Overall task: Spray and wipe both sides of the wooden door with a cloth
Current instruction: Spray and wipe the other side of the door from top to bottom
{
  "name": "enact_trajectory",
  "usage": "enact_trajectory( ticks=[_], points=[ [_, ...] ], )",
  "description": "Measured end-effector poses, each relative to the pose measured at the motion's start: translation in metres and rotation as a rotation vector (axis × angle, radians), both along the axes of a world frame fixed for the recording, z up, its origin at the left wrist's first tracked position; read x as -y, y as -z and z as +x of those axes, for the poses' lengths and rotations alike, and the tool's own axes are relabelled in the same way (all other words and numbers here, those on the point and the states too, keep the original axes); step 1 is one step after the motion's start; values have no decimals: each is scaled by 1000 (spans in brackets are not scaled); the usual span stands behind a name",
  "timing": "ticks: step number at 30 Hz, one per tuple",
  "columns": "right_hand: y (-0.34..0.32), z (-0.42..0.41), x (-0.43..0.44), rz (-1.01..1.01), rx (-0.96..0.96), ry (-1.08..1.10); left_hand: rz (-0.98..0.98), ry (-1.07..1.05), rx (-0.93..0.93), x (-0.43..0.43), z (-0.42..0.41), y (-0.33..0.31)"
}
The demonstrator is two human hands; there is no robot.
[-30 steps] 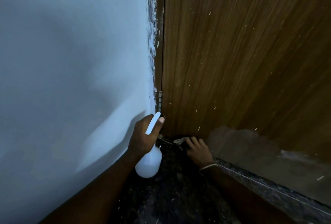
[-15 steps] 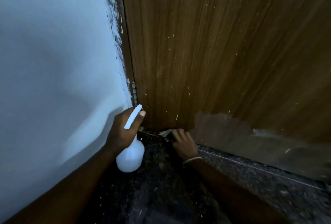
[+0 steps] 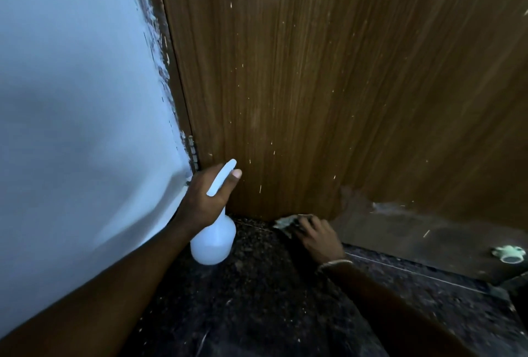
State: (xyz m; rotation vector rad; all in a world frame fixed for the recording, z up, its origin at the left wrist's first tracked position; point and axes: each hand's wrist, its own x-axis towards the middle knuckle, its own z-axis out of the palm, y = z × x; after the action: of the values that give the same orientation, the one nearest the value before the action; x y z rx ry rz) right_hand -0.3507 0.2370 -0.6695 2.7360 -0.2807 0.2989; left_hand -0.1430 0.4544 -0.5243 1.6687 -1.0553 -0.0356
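A brown wooden door (image 3: 328,85) with small pale specks fills the upper right. My left hand (image 3: 207,198) grips the neck of a white spray bottle (image 3: 214,238), held close to the door's hinge edge, low down. My right hand (image 3: 320,235) presses a crumpled pale cloth (image 3: 284,222) against the bottom edge of the door where it meets the floor. Most of the cloth is hidden under my fingers.
A white wall (image 3: 80,99) stands on the left, meeting the door at a metal hinge (image 3: 193,154). The floor (image 3: 257,299) is dark speckled stone. A worn grey patch (image 3: 414,228) runs along the door's bottom, and a small pale green cap-like object (image 3: 510,254) lies at far right.
My right hand with the cloth has slid to the right along the door's bottom edge. The view has shifted, bringing the pale green object into sight. My left hand keeps hold of the bottle.
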Motion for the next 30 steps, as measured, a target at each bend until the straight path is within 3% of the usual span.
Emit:
enact_trajectory(
  ticks=[4, 6, 8, 11, 14, 16, 18, 21, 23, 27, 28, 30],
  points=[
    [-37, -56, 27, 59, 312, 140, 6, -4, -11, 7, -9, 3],
    [-71, -27, 21, 105, 525, 269, 26, 33, -6, 11, -22, 8],
    [-84, 12, 6, 93, 621, 204, 44, 62, 5, 16, -31, 9],
    [-42, 25, 5, -29, 285, -44, 59, 63, 2, 22, -36, 2],
    [3, -37, 32, -88, 31, -48, 62, 84, 15, 27, -40, -7],
    [3, -93, 50, -46, 55, 40, 61, 98, 24, 28, -44, -10],
    [-28, -129, 58, 26, 263, 195, 57, 103, 24, 29, -47, -11],
    [-85, -101, 52, 128, 597, 464, 52, 121, 6, 35, -54, -9],
    [-96, -61, 40, 129, 674, 382, 56, 129, 1, 41, -60, -7],
    [-23, -55, 37, -6, 225, 75, 63, 156, -4, 54, -68, -9],
    [-4, -75, 44, -19, 136, 81, 59, 166, -8, 57, -70, -10],
    [12, -130, 61, 46, 132, 184, 65, 192, 6, 63, -72, -9]
  ],
)
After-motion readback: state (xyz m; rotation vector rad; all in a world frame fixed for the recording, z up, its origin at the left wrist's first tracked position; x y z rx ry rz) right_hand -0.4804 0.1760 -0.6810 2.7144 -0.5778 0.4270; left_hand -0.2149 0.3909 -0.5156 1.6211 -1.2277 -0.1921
